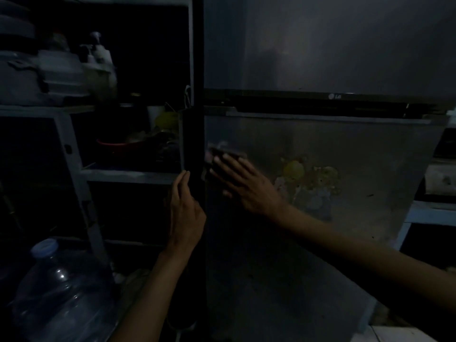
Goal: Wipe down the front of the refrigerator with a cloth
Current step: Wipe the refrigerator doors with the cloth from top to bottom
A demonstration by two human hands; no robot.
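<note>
Cloth (pixel 217 151) is lying at the nine o'clock edge of the refrigerator (pixel 345 149) lower door, with the right hand (pixel 243 186) pressing it, fingers spread and straight. At seven o'clock, the left hand (pixel 186 211) is touching that edge, grip unclear.

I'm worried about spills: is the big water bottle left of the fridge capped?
Capped: a pale blue cap sits on the neck of the water bottle.

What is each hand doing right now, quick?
Left hand: open, straight fingers against the side edge of the refrigerator.
Right hand: open, flat fingers pressing the cloth on the refrigerator front.
</note>
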